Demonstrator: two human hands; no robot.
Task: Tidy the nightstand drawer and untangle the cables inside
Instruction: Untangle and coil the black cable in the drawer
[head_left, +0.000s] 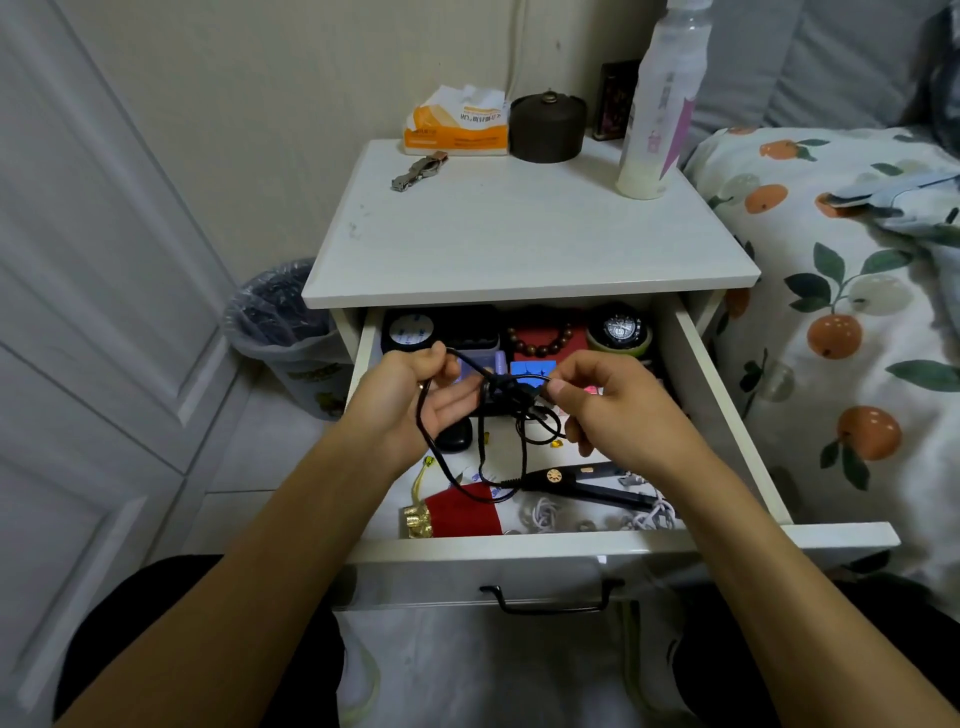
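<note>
drawer (727, 395) pulled open, used here as the landmark. judged early to middle of the job: only one cable is in work, nothing yet looks sorted.

black cable (498, 395) held up over the drawer's middle, knotted in a clump between the two hands, loops hanging down toward the drawer's front. still tangled by the look of it.

white cables (550, 514) lie in a loose heap at the drawer's front edge, untouched, also tangled. likely next.

other clutter in the drawer: bead bracelet (540, 338) and watch (621, 327) at the back, black tool (587, 483) toward the front right, red pouch (457, 512) at the front left. none of it ordered yet.

left hand (415, 395): palm turned half up, over the drawer's left side, fingers curled round a strand, thumb closing on top.

right hand (608, 405): back of hand up, over the drawer's right of middle, thumb and forefinger pinching the cable beside the knot; other fingers curled under, what they touch i cannot tell.

both forearms reach in from the drawer's front.
</note>
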